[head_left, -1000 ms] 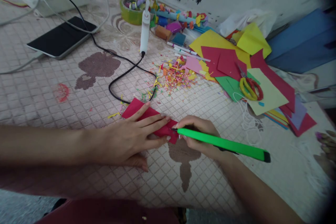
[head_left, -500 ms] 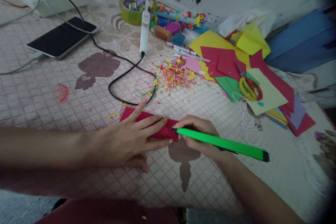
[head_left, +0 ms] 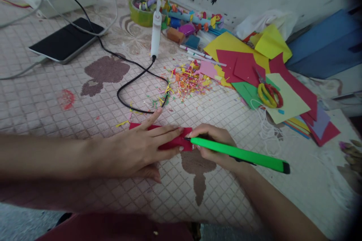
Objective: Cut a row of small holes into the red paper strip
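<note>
My right hand [head_left: 213,139] grips a green tool [head_left: 240,152]; my left hand [head_left: 138,145] lies flat, open. Coloured papers [head_left: 244,66] sprawl rightward; a black cord [head_left: 146,69] loops just ahead. Red paper [head_left: 172,144] lies under my left hand, partly hidden, at the tool's tip.

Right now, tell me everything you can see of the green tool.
The green tool is long, straight and plastic-looking, with a black rear end and a slim dark tip. The right hand grips it near the tip, which appears to touch the red paper. Its body slants rightward past the hand.
</note>
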Motion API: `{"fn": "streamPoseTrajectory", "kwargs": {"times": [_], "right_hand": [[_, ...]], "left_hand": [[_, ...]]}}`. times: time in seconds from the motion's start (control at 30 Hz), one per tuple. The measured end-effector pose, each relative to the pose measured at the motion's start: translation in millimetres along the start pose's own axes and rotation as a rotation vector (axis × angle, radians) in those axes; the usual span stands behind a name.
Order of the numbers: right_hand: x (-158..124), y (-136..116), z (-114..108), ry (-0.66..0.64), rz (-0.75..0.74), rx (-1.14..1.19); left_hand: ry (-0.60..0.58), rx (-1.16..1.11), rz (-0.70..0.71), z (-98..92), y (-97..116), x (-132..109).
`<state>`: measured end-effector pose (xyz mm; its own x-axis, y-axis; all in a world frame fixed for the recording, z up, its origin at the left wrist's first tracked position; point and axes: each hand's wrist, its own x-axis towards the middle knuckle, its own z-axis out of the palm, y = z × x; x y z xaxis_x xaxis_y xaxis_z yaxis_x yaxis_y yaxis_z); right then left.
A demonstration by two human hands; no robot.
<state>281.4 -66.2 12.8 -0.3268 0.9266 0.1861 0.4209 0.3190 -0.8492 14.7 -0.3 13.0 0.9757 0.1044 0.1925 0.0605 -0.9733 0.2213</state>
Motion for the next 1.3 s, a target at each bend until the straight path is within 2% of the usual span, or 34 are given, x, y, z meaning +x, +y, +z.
{"fn": "streamPoseTrajectory", "kwargs": {"times": [0.33,0.7,1.0,1.3], "right_hand": [[1.2,-0.9,0.8,0.003,-0.007,-0.001],[-0.6,1.9,0.5,-0.002,0.016,0.002],[-0.2,1.1,1.2,0.001,-0.023,0.007],[-1.4,4.0,-1.0,-0.029,-0.035,0.031]], "left_hand": [[0.024,0.047,-0.005,3.0,4.5,-1.4],[-0.029,-0.079,0.104,-1.5,-18.4,-1.6],[-0.030,-0.001,0.050,-2.4,-5.1,-0.2],[-0.020,0.019,0.021,0.8,-3.2,-0.9]]}}
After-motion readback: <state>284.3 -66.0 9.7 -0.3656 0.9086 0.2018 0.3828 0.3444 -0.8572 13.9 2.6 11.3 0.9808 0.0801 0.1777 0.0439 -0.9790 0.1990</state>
